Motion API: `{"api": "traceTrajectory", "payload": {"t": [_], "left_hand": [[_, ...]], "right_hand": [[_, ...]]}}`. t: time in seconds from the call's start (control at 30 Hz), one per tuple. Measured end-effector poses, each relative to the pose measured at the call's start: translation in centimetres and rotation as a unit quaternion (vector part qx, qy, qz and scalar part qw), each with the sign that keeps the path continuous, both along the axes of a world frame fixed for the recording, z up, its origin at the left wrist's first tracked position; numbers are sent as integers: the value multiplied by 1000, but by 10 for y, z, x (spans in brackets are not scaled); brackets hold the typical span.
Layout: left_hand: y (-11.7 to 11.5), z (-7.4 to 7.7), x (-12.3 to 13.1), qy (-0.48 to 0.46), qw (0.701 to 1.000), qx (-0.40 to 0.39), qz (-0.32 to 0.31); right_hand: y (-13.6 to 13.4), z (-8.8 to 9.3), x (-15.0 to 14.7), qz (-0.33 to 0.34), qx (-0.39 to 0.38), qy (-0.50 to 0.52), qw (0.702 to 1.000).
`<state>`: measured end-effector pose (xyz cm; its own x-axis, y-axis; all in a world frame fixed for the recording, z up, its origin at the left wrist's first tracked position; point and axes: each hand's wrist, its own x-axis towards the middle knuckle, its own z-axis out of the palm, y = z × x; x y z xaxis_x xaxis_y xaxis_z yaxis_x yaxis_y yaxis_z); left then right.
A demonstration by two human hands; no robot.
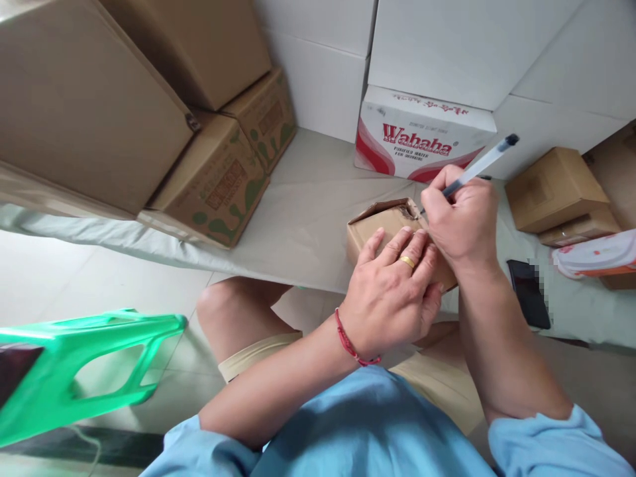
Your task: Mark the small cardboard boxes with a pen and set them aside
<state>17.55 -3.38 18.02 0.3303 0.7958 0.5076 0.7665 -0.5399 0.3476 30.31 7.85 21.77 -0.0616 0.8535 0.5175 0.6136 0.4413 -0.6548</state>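
Note:
A small brown cardboard box point(370, 228) sits near the front edge of a pale covered surface point(308, 218). My left hand point(392, 291), with a gold ring and a red wrist cord, lies flat on the box top with fingers stretched out, pressing it down. My right hand point(462, 218) is closed round a pen point(484, 162) with a clear barrel and dark cap. The pen's tip meets the torn flap at the box's far right corner.
Large brown cartons point(89, 93) are stacked at the left, two printed ones point(223, 185) below them. A white and red Wahaha carton point(417, 139) stands behind. Small brown boxes point(556, 189) and a dark phone point(529, 291) lie right. A green plastic stool point(84, 371) is at lower left.

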Motion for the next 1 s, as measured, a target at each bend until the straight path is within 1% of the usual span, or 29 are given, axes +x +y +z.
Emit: {"api": "traceTrajectory", "payload": {"t": [0.03, 0.1, 0.17, 0.27, 0.4, 0.53, 0.7, 0.73, 0.8, 0.87, 0.9, 0.93, 0.97, 1.0], "left_hand": [[0, 0, 0, 0, 1000, 0, 1], [0, 0, 0, 1, 1000, -1, 1], [0, 0, 0, 3, 1000, -2, 0], [0, -1, 0, 5, 1000, 1, 1], [0, -1, 0, 0, 1000, 8, 3], [0, 0, 0, 0, 1000, 3, 1], [1, -1, 0, -1, 1000, -2, 1], [1, -1, -1, 0, 1000, -1, 0], [1, -1, -2, 4, 1000, -1, -2], [1, -1, -4, 8, 1000, -4, -5], [0, 0, -5, 9, 1000, -6, -7], [0, 1, -6, 10, 1000, -8, -10], [0, 2, -7, 12, 1000, -10, -16], [0, 4, -9, 17, 1000, -14, -23]], "right_hand": [[1, -1, 0, 2, 3, 6, 1000], [5, -4, 0, 27, -3, 27, 999], [10, -9, 0, 58, -23, 55, 996], [16, -13, 0, 79, -65, 85, 991], [15, -9, -2, 83, -97, 62, 990], [12, -2, -3, 57, -75, 12, 995], [10, 0, -6, 63, -73, 10, 995], [8, 0, -5, 56, -55, 20, 997], [4, -1, 1, 33, 6, 65, 997], [1, -10, 19, 9, 61, 124, 990], [1, -18, 33, -8, 70, 140, 988], [1, -28, 49, -31, 62, 138, 988], [1, -41, 68, -60, 33, 109, 992], [1, -56, 89, -94, -14, 50, 994]]}}
